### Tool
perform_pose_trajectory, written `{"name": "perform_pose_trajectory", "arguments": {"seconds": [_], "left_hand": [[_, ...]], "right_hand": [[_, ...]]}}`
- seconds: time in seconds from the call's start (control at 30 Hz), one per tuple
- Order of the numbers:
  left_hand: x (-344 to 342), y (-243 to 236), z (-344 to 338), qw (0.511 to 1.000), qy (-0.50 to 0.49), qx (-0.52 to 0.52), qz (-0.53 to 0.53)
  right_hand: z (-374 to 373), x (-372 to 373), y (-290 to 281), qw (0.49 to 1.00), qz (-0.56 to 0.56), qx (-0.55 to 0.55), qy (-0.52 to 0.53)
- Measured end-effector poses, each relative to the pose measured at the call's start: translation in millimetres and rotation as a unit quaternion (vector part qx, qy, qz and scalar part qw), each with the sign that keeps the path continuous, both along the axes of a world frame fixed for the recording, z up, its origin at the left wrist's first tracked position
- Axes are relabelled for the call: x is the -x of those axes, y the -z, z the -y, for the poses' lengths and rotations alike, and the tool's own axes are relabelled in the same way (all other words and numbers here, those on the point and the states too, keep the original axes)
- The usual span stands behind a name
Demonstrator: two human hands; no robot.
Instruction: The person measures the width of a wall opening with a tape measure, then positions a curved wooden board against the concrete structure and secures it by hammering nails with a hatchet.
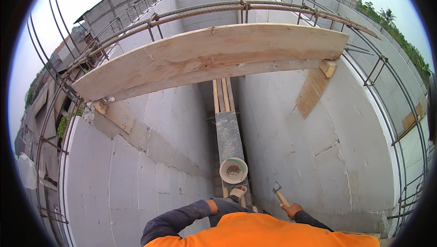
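A hatchet point(282, 197) with a pale wooden handle and a grey metal head is in my right hand point(292, 210), at the lower right. My fingers are wrapped round its handle, and the head points up and away from me. My left wrist point(212, 206) shows beside my dark trouser leg; the fingers of that hand are hidden. Just beyond stands a white bucket point(233, 170) with a green handle and some grey material inside. It rests on a narrow grey plank point(229, 133), close to my sandalled foot point(239, 191).
White block walls point(314, 142) rise on both sides of the narrow gap. A long wooden board point(218, 53) spans it ahead, with smaller wood pieces point(314, 92) under its ends. Steel rebar cages point(200, 11) run along the wall tops. Bare rods point(57, 15) stick up at left.
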State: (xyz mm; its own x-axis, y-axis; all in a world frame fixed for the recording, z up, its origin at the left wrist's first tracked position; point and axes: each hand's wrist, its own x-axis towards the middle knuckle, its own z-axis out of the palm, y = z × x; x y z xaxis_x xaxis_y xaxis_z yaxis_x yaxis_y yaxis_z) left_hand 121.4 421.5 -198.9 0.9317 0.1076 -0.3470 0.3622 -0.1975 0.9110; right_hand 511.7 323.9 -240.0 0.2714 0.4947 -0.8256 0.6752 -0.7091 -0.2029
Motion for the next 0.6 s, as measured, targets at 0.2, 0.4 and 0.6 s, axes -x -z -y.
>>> {"name": "perform_pose_trajectory", "arguments": {"seconds": [0.2,0.4,0.6], "left_hand": [[23.8,-0.1,16.7,0.998,-0.021,-0.065,0.004],[82.7,74.0,52.1,0.952,-0.035,-0.252,-0.171],[105.0,7.1,62.1,0.934,-0.254,-0.202,-0.153]], "right_hand": [[-6.4,2.6,-29.5,0.999,0.024,0.002,-0.035],[-4.8,-10.6,-17.7,0.992,0.066,0.034,-0.101],[-6.5,-20.2,-14.3,0.981,0.101,0.029,-0.166]]}}
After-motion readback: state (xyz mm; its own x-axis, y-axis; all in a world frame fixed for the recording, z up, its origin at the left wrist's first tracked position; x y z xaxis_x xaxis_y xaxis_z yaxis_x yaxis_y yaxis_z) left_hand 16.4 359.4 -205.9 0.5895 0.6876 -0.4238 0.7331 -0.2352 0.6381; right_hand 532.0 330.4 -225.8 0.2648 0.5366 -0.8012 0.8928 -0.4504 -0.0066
